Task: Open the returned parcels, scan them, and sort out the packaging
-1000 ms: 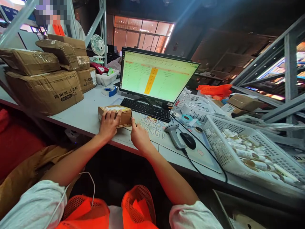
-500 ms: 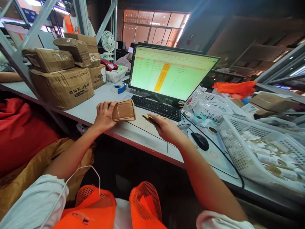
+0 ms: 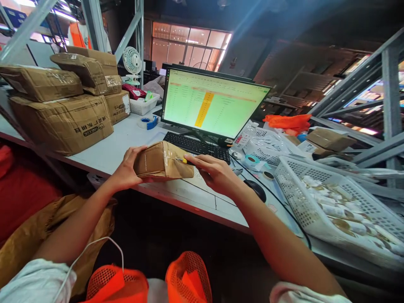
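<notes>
A small brown cardboard box [image 3: 151, 162], with clear tape on its end, is gripped at its left side by my left hand [image 3: 126, 170]. It is held tilted over the front edge of the desk [image 3: 202, 198]. My right hand [image 3: 214, 172] is closed around a box cutter [image 3: 184, 160] with a yellow tip part. The blade end touches or nearly touches the taped face of the box; the cutter's handle is mostly hidden by my fingers. Behind the box lies a black keyboard [image 3: 195, 145], below a lit monitor [image 3: 214, 103].
Taped cartons [image 3: 63, 122] are stacked at the left. A blue tape dispenser [image 3: 148, 122] lies near the monitor. On the right are a black mouse [image 3: 255, 190], a cable and a white perforated basket [image 3: 296, 202] of rolled labels. A person [image 3: 80, 35] stands far back.
The box has been turned so its taped end faces my right hand. My right hand has brought the cutter against or close to it. The view has shifted to the right.
</notes>
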Tool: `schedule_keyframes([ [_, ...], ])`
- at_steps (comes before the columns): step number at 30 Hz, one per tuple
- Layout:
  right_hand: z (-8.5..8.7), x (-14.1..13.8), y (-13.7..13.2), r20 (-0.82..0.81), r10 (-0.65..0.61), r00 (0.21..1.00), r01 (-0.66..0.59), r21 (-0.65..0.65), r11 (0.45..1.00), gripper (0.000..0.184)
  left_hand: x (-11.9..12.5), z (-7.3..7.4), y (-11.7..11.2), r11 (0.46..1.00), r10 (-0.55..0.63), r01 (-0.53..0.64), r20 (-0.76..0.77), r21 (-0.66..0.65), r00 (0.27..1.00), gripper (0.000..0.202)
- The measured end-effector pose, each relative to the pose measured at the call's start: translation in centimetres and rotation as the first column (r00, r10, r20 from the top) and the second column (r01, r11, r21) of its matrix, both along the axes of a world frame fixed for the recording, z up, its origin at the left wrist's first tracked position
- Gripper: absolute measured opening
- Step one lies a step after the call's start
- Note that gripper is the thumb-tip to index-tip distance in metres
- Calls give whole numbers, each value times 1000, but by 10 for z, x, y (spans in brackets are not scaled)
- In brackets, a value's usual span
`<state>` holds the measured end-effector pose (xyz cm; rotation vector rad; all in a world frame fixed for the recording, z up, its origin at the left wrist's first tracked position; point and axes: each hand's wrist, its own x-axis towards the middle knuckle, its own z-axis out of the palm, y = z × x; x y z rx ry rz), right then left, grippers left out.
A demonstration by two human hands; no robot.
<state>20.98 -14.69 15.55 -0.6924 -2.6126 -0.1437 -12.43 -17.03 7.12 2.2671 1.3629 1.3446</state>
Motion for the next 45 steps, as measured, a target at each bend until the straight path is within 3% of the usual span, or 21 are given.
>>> schedule_keyframes([
  [4, 0, -8, -6, 3, 29, 1000, -29, 13, 999, 58, -5, -2, 2, 999, -12, 13, 26, -42, 1000, 100],
  [10, 0, -23, -14, 52, -31, 998, 30, 30, 999, 59, -12, -7, 3, 998, -40, 41, 29, -37, 999, 102],
  [14, -2, -27, -19, 177, -158, 971, 147, 73, 986, 66, -17, -13, 1, 998, -23, 27, 64, -64, 998, 102],
  [17, -9, -10, -6, 282, -328, 902, 309, 109, 945, 68, -24, -24, 0, 995, 15, -3, 113, -104, 993, 103],
  [20, -29, 27, 21, 406, -572, 713, 586, 104, 804, 65, -35, -39, 4, 989, 32, -6, 173, -148, 984, 108],
  [23, -64, 61, 44, 528, -662, 532, 749, 69, 658, 61, -49, -55, 13, 979, 25, 23, 233, -201, 972, 115],
  [28, -127, 73, 47, 423, -713, 559, 782, 18, 623, 52, -62, -74, 42, 949, -47, 125, 260, -291, 965, 122],
  [31, -143, 64, 47, 345, -731, 589, 780, -4, 626, 48, -63, -73, 55, 926, -80, 167, 255, -338, 964, 123],
  [33, -140, 57, 52, 293, -717, 633, 758, -45, 651, 46, -58, -61, 53, 963, -30, 97, 257, -251, 966, 124],
  [35, -127, 48, 62, 174, -674, 718, 693, -98, 714, 45, -47, -42, 41, 998, 57, -49, 205, -43, 977, 117],
  [37, -107, 34, 76, -13, -578, 816, 570, -144, 809, 46, -28, -21, 28, 974, 149, -157, 62, 163, 987, 95],
  [39, -83, 12, 90, -197, -446, 873, 416, -175, 892, 45, -3, -7, 21, 950, 223, -192, -102, 248, 970, 70],
  [42, -53, -32, 105, -347, -285, 894, 205, -251, 946, 46, 32, -11, 28, 929, 327, -277, -192, 246, 925, 54],
  [45, -39, -74, 106, -278, -181, 943, 85, -327, 941, 47, 45, -30, 43, 901, 402, -357, -166, 245, 900, 44],
])
